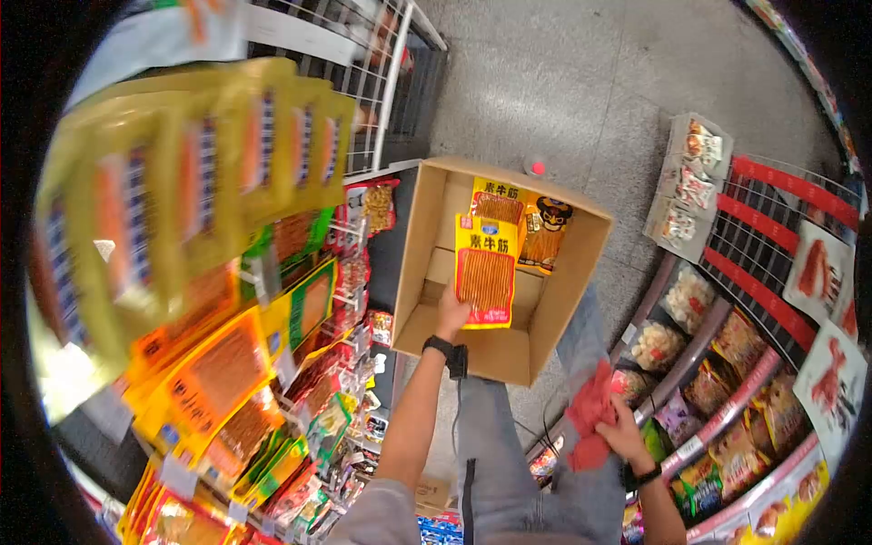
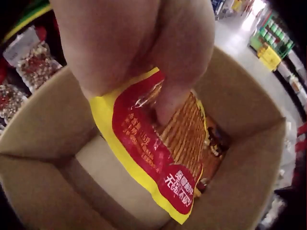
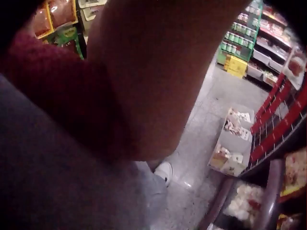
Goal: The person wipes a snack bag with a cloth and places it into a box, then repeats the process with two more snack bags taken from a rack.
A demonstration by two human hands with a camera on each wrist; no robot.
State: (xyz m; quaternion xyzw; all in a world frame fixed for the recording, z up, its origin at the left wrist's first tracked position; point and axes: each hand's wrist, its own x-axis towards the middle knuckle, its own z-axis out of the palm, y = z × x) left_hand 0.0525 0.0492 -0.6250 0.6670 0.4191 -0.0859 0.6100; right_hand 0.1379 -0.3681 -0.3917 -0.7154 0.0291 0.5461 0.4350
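Note:
A yellow and red snack packet (image 1: pixel 486 277) is pinched at its lower left edge by the left hand (image 1: pixel 453 318), above an open cardboard box (image 1: pixel 413 322). Thumb and fingers grip the same packet (image 2: pixel 144 139) in the left wrist view. Inside the box lie another yellow packet (image 1: pixel 498 195) and an orange and black packet (image 1: pixel 545 234). At the lower right the right hand (image 1: pixel 624 436) grips a red cloth (image 1: pixel 590 413) beside the person's leg. The right wrist view shows that hand (image 3: pixel 144 81) large and dark against the cloth (image 3: pixel 57 91).
Hanging snack packets (image 1: pixel 218 372) fill the rack on the left, with gold packets (image 1: pixel 195 163) close to the camera. On the right stand a shelf with bagged snacks (image 1: pixel 727 454) and a small carton of packets (image 1: pixel 695 186). A bottle with a red cap (image 1: pixel 538 168) is behind the box.

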